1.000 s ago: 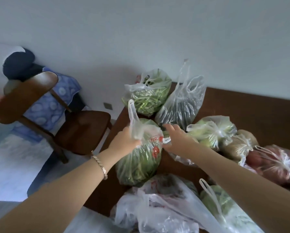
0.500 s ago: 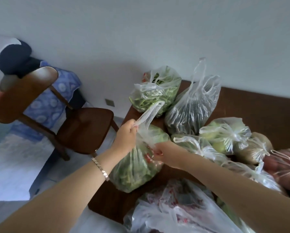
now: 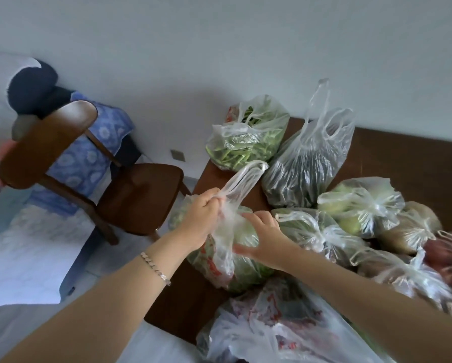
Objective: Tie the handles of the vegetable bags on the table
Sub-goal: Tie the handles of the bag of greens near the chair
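Left hand (image 3: 202, 214): clenched round handle loop (image 3: 245, 176).
Right hand (image 3: 265, 235): curved onto bag (image 3: 235, 268); grip impossible to tell.
Risk: thin loop tearing beyond left fingers if yanked.

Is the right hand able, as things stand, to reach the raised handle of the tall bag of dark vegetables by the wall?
Probably yes. The raised handle stands free above the tall bag, with nothing over it. But the right hand now holds the front bag and must let go first.
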`<state>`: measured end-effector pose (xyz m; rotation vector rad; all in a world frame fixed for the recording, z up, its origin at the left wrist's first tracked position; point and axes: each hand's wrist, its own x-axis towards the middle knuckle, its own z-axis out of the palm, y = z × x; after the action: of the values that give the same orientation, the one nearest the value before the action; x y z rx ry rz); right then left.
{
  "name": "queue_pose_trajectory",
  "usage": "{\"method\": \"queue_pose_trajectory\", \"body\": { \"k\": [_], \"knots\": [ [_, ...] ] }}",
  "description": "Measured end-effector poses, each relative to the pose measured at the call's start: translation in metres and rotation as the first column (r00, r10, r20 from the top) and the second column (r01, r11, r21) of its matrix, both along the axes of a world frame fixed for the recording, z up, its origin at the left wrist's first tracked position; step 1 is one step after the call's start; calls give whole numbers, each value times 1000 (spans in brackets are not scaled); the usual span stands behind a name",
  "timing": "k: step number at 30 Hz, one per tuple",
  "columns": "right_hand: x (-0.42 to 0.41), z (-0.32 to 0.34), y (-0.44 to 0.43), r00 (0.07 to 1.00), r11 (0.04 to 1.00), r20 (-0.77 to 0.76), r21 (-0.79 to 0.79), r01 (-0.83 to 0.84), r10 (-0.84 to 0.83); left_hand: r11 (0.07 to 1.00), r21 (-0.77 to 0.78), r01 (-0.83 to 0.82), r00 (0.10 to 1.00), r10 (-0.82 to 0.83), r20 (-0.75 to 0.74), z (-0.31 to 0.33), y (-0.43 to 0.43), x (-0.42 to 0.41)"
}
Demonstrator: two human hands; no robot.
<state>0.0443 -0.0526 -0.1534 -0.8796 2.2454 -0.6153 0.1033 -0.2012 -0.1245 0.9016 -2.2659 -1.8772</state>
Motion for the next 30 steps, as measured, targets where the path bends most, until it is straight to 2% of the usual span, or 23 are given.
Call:
{"method": "queue_pose_trajectory", "body": {
  "k": [3,6,9,12,14,16,17,18,19,20,21,22,23,24,26,28,30],
  "knots": [
    [-2,3,-18,985,994,-138,-58,95,-103,998,-52,29,998,-32,-55,8,1,-1],
    [-14,7,-14,956,957,-78,-86,276,-283,994,-104,-42,998,37,-50,-3,-28,0],
    [-22,5,1,861,852,-19,-156,499,-508,986,-53,-159,987,159,-6,-17,-60,10],
    [-22,-4,13,787,757,42,-245,606,-616,991,-5,-132,991,132,-19,-31,-76,20],
    [-19,-9,11,722,671,208,-268,691,-660,995,83,-56,997,60,-55,-39,-81,28],
    [-19,-12,11,582,536,412,-233,811,-701,976,185,113,992,-103,-67,-48,-81,36],
    [-19,-13,11,525,484,465,-216,848,-713,966,133,220,975,-218,-26,-53,-80,41],
    [-18,-13,12,513,475,482,-209,855,-711,931,18,365,931,-365,17,-61,-81,42],
    [-15,-11,12,542,506,465,-212,836,-700,855,-146,498,866,-483,126,-65,-81,43],
    [-11,-9,12,606,577,424,-211,789,-673,723,-344,599,801,-541,256,-72,-82,43],
    [-4,-6,10,692,683,358,-176,709,-626,544,-530,650,752,-560,347,-75,-82,41],
    [1,-8,9,784,792,260,-103,602,-563,403,-652,642,735,-565,375,-81,-84,36],
    [5,-10,6,854,864,156,-5,503,-497,352,-719,600,747,-568,345,-80,-84,31],
    [8,-15,2,887,888,74,91,450,-457,377,-737,561,771,-562,299,-79,-85,25],
    [11,-26,-8,900,891,-2,141,433,-437,517,-653,554,790,-574,216,-72,-84,18],
    [10,-32,-16,899,894,-19,95,437,-437,562,-550,618,757,-613,224,-63,-79,13],
    [5,-29,-20,862,861,-1,-16,508,-508,613,-481,627,762,-611,215,-58,-79,11]
  ]
}}
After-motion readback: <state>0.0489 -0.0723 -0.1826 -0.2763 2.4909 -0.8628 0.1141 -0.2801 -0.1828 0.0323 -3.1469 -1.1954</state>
